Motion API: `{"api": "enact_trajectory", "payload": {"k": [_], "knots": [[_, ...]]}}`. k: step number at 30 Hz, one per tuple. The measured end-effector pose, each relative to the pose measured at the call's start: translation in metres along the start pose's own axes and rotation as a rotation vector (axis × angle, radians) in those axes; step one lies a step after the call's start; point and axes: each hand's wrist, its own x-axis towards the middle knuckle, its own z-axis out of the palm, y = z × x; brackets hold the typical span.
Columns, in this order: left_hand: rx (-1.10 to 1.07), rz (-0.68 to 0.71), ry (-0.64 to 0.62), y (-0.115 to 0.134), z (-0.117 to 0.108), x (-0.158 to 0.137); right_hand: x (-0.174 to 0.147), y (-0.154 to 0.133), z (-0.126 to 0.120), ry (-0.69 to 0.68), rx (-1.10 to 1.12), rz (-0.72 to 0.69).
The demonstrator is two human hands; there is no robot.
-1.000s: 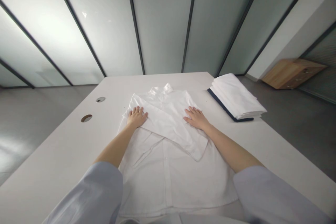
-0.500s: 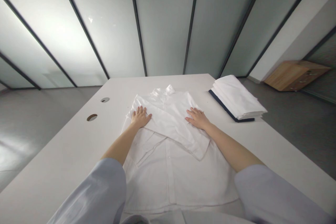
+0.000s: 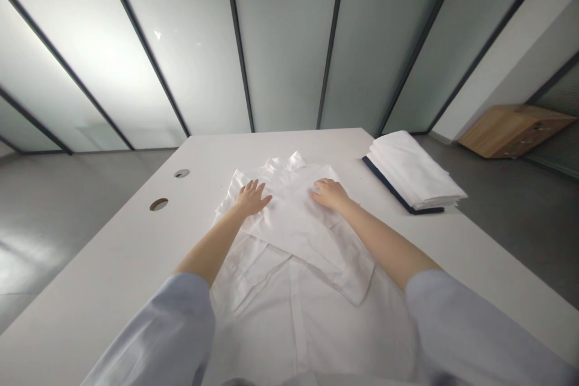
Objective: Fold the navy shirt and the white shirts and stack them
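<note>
A white button-up shirt lies front up on the table, its collar toward the far side. Both long sleeves are folded across the chest, one over the other. My left hand rests palm down near the shirt's left shoulder, fingers spread. On the other shoulder area lies my right hand, also palm down, its fingers slightly bent and apart. Neither hand visibly grips the cloth. The hem is hidden below by my own clothing and the frame edge.
A stack of folded white cloth sits on a dark folded piece at the table's right edge. Two round holes pierce the white table on the left. Frosted glass panels and a wooden cabinet stand beyond.
The shirt has slid toward me, and its hem has left view. Both hands have moved inward along the shoulders, closer together.
</note>
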Motion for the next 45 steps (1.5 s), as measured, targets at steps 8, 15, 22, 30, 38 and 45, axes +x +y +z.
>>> {"api": "enact_trajectory", "payload": {"k": [8, 15, 22, 30, 38, 45], "knots": [[-0.037, -0.086, -0.045, 0.0, 0.024, 0.004, 0.005, 0.003, 0.042, -0.037, 0.045, 0.056], [0.038, -0.054, -0.039, 0.008, 0.021, -0.023, -0.022, -0.001, 0.045, -0.041, 0.038, 0.033], [0.11, -0.01, -0.177, 0.013, -0.008, -0.057, -0.069, -0.007, 0.042, -0.033, -0.048, -0.058], [-0.086, -0.181, -0.094, -0.001, -0.028, 0.018, 0.0, 0.002, -0.009, -0.079, 0.148, 0.103], [-0.403, -0.27, -0.076, -0.001, 0.005, 0.064, 0.062, -0.012, 0.013, -0.119, 0.328, 0.175], [-0.577, -0.301, -0.06, 0.0, 0.007, 0.067, 0.063, -0.011, 0.021, -0.066, 0.478, 0.252]]}}
